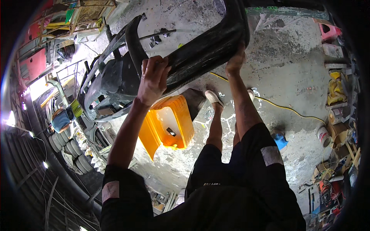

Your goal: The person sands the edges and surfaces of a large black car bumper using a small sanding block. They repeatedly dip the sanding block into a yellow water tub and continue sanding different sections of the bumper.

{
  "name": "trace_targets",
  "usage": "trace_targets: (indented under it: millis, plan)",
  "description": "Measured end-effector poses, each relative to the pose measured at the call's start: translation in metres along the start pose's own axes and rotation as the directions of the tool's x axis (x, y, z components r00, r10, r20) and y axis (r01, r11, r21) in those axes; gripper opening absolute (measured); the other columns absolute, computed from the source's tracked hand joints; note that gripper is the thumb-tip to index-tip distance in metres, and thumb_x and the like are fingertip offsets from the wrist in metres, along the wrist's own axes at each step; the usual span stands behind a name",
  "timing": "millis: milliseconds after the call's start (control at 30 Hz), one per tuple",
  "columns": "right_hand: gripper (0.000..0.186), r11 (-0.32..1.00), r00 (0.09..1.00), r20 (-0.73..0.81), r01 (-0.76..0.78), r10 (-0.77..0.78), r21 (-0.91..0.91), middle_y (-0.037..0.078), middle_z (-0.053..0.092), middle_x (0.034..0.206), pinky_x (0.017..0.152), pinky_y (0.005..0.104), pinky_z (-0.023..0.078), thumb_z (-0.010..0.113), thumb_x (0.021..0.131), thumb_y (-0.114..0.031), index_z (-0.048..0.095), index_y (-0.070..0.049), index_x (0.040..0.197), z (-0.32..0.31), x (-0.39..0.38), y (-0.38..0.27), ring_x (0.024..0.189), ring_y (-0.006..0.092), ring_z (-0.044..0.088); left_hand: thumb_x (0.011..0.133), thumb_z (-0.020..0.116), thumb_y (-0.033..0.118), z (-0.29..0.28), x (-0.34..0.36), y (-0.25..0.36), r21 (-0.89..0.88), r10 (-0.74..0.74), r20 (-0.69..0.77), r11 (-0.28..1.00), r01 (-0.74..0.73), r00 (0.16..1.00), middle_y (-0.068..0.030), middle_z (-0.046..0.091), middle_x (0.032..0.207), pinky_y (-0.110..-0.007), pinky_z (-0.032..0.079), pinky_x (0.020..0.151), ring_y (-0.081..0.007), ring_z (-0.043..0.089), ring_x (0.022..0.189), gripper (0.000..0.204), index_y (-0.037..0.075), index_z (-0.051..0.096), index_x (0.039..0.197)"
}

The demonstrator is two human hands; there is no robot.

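A long black car bumper (204,50) stretches from the upper middle down toward the left, tilted, above the concrete floor. Curled fingers of my left hand (153,77) grip its edge near the middle. At the bumper's right end, my right hand (236,61) is wrapped around the near edge, its fingers partly hidden behind the part. Below the bumper sits a yellow-orange plastic piece (187,123), hollow in shape, with a small dark object (170,132) inside it. A dark box-like thing (194,101) stands beside the yellow piece, partly covered by the bumper.
A yellow cable (285,109) runs over the floor to the right. A white bucket (324,135), a blue item (280,139) and piled clutter line the right side. Stacked tires (79,159) stand at the left, near another person (61,120). Dark scraps (156,39) lie beyond the bumper.
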State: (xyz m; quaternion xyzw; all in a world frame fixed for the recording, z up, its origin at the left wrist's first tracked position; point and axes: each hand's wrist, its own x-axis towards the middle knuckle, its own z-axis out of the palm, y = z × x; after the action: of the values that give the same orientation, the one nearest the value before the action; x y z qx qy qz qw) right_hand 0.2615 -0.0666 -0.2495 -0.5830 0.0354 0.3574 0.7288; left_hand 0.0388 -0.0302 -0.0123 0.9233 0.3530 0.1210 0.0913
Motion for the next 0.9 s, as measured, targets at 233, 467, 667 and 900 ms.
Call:
trace_targets:
  millis: [233, 467, 667, 900]
  plan:
    - [0.074, 0.991, 0.991, 0.013, -0.134, 0.134, 0.013, 0.025, 0.07, 0.12, 0.099, 0.0382, 0.049, 0.052, 0.103, -0.052, 0.061, 0.016, 0.129, -0.001, 0.0, 0.003, 0.106, 0.029, 0.067, 0.09, 0.07, 0.004, 0.053, 0.076, 0.035, -0.073, 0.066, 0.027, 0.995, -0.064, 0.997, -0.0159, 0.058, 0.113, -0.046, 0.05, 0.089, -0.0366, 0.055, 0.102, 0.031, 0.006, 0.067, 0.121]
    - [0.062, 0.99, 0.995, 0.103, -0.006, -0.009, 0.141, 0.016, 0.064, 0.135, 0.109, 0.0362, 0.044, 0.045, 0.108, -0.046, 0.057, 0.005, 0.141, -0.005, -0.002, -0.006, 0.123, 0.0252, 0.061, 0.087, 0.071, -0.001, 0.006, 0.002, 0.004, -0.027, -0.035, 0.086, 0.999, 0.038, 0.996, -0.0144, 0.063, 0.105, -0.045, 0.051, 0.09, -0.0321, 0.059, 0.109, 0.028, 0.002, 0.067, 0.115]
    - [0.063, 0.939, 0.922, 0.337, -0.27, 0.189, 0.212, 0.008, 0.05, 0.154, 0.121, 0.0394, 0.034, 0.044, 0.109, -0.051, 0.041, -0.01, 0.156, -0.009, -0.007, -0.021, 0.141, 0.0239, 0.047, 0.085, 0.07, 0.005, 0.057, 0.069, 0.044, -0.045, 0.013, 0.003, 0.999, -0.012, 1.0, -0.0155, 0.06, 0.11, -0.046, 0.047, 0.097, -0.0341, 0.057, 0.107, 0.038, 0.003, 0.065, 0.123]
    - [0.092, 0.807, 0.738, 0.33, -0.515, 0.589, -0.288, 0.012, 0.047, 0.154, 0.112, 0.0425, 0.044, 0.057, 0.097, -0.068, 0.033, -0.004, 0.158, -0.017, -0.019, -0.092, 0.135, 0.0255, 0.051, 0.094, 0.07, 0.004, -0.065, -0.127, -0.003, -0.026, -0.595, -0.29, 0.788, 0.615, 0.75, -0.0139, 0.06, 0.115, -0.039, 0.049, 0.088, -0.0294, 0.061, 0.106, 0.029, 0.001, 0.065, 0.123]
